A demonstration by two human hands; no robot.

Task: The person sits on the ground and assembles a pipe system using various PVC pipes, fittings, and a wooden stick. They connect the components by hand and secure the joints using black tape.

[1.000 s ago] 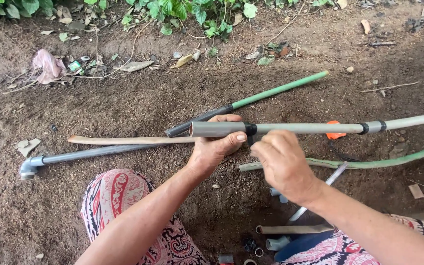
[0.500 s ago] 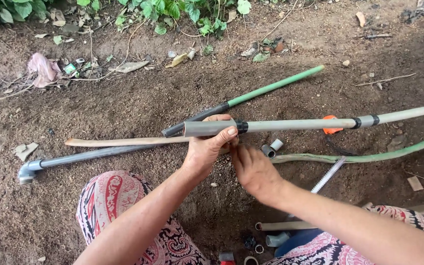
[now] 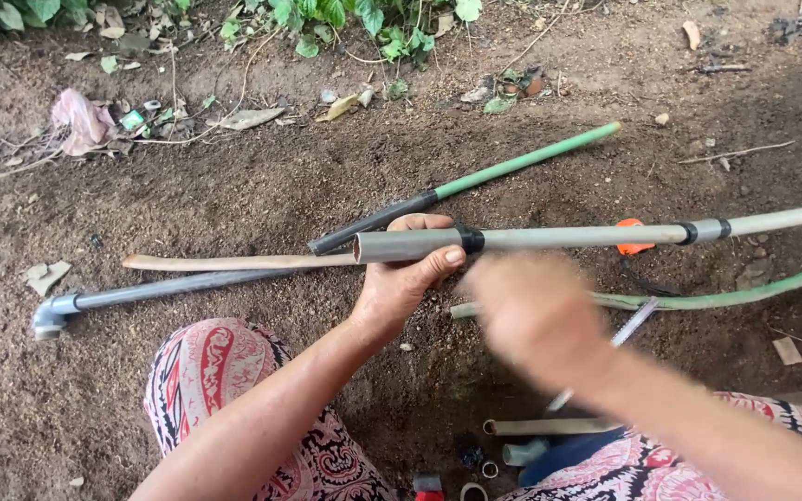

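Observation:
My left hand (image 3: 408, 278) grips the open, wider end of a long grey pipe (image 3: 587, 236) and holds it level above the soil. A black band (image 3: 472, 241) wraps the pipe just right of my thumb. The pipe runs off to the right past a second black-banded joint (image 3: 705, 230). My right hand (image 3: 536, 315) is blurred with motion just below the pipe, to the right of my left hand. Whether it holds anything cannot be made out.
On the ground lie a green-and-black pipe (image 3: 512, 167), a pale wooden stick (image 3: 225, 263), a grey pipe with an elbow fitting (image 3: 50, 315), a green hose (image 3: 717, 299), an orange piece (image 3: 633, 243), and short pipe pieces with small fittings (image 3: 536, 429) by my knees.
My right hand has shifted a little to the right under the pipe and now covers the spot where small grey fittings showed. My left hand keeps its grip on the pipe.

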